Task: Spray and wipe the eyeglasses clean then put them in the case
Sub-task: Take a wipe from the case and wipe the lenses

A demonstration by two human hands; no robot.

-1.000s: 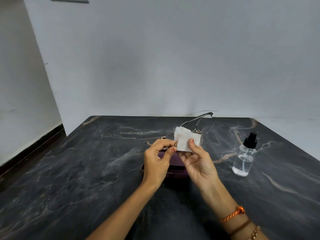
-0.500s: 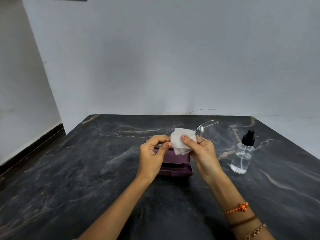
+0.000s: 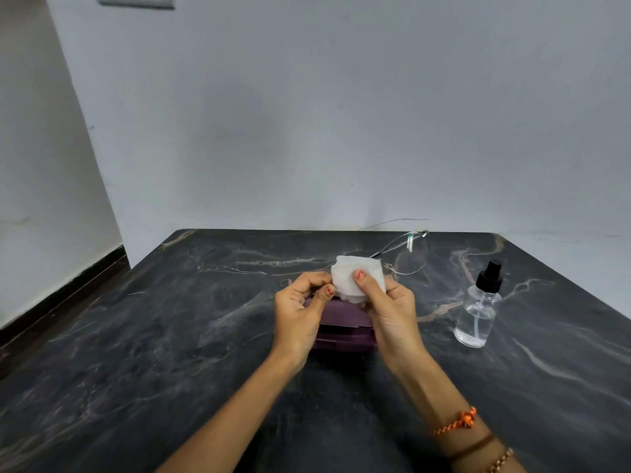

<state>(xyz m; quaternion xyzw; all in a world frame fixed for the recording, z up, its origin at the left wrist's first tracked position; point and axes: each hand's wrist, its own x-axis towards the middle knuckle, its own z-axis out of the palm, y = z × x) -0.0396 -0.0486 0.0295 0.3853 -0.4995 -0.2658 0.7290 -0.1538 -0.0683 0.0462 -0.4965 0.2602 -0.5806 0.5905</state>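
Thin metal-framed eyeglasses (image 3: 406, 254) are held above the table between both hands. My left hand (image 3: 300, 308) pinches the frame's left end. My right hand (image 3: 389, 308) presses a white cloth (image 3: 351, 278) around the left lens, thumb on top of the cloth. The right lens sticks out bare to the right, one temple arm pointing up and back. A purple eyeglass case (image 3: 341, 331) lies on the table under the hands, mostly hidden by them.
A clear spray bottle (image 3: 478, 312) with a black nozzle stands upright on the dark marble table (image 3: 153, 336), right of my right hand. A white wall runs behind the table's far edge.
The glasses have tilted so the bare lens lies flatter and further right. The cloth has shifted a little over the covered lens. Both hands stay above the case.
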